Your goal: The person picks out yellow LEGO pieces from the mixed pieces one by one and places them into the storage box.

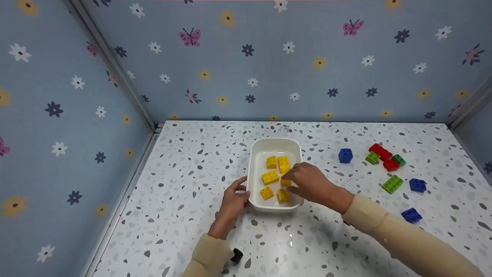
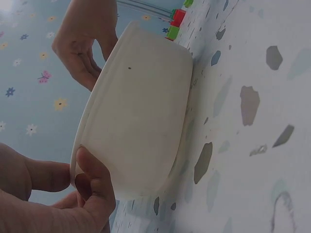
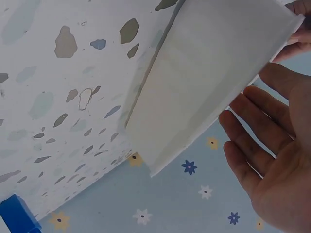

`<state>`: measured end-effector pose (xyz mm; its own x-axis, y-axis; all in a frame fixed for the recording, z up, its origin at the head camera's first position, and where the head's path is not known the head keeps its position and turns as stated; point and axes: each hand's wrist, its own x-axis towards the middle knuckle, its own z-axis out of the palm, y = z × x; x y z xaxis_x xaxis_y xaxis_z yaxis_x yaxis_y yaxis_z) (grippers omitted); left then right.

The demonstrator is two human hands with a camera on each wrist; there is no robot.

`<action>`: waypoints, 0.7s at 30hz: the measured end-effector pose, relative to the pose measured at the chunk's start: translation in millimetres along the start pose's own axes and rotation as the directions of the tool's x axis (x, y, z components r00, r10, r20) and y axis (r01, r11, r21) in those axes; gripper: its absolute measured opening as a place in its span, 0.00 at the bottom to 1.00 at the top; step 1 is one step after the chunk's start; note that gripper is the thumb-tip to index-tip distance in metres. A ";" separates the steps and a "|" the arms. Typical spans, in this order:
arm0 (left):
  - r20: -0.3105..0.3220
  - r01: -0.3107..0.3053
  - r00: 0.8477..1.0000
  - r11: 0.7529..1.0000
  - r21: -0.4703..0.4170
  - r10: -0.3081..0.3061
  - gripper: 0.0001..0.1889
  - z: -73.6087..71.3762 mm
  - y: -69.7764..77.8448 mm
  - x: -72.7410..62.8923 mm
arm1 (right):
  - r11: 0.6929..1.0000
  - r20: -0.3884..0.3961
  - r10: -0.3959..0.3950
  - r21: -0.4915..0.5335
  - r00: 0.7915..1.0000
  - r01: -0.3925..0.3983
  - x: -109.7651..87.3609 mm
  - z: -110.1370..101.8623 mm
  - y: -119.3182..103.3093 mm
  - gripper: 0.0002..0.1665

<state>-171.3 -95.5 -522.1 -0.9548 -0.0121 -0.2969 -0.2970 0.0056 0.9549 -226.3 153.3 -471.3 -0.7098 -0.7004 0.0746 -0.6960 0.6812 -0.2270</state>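
A white plastic tub (image 1: pixel 275 209) stands on the speckled table with several yellow toy bricks (image 1: pixel 270 177) lying inside, studs showing on most. My left hand (image 1: pixel 233 200) pinches the tub's near-left rim, thumb on one side and curled fingers on the other, as the left wrist view shows. Over the right rim reaches my right hand (image 1: pixel 309 182), its fingers loosely extended down into the tub. Its fingertips are right at one yellow brick (image 1: pixel 285 180) on the right side, partly covered by them. In the right wrist view the tub wall hides some of the fingertips.
Right of the tub lie a blue brick (image 1: pixel 345 156), red bricks (image 1: pixel 380 152), a dark green brick (image 1: pixel 398 160), a light green brick (image 1: pixel 392 184) and more blue bricks (image 1: pixel 417 185). A flower-patterned wall (image 1: pixel 269 77) bounds the table's back; another panel (image 1: pixel 77 134) stands at left.
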 end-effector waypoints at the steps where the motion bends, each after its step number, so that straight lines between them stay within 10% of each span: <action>1: -0.001 0.003 1.000 1.000 0.004 -0.003 0.28 -0.1 0.3 -0.2 | 1.000 -0.022 0.010 0.000 1.000 -0.010 -1.6 -1.9 1.3 0.19; 11: -0.007 0.021 1.000 1.000 0.006 -0.021 0.28 0.2 2.0 0.5 | 0.994 -0.299 0.111 0.048 0.948 -0.101 -19.6 -16.1 22.9 0.18; 21: -0.006 0.063 0.998 0.998 -0.027 -0.063 0.28 -1.2 0.1 4.4 | 0.962 -0.345 0.274 0.102 0.898 -0.254 -41.6 -12.1 40.2 0.19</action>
<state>-175.5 -96.7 -523.3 -0.9342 -0.0182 -0.3564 -0.3560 -0.0217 0.9342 -226.1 212.4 -471.8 -0.8652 -0.3689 0.3397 -0.4781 0.8113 -0.3365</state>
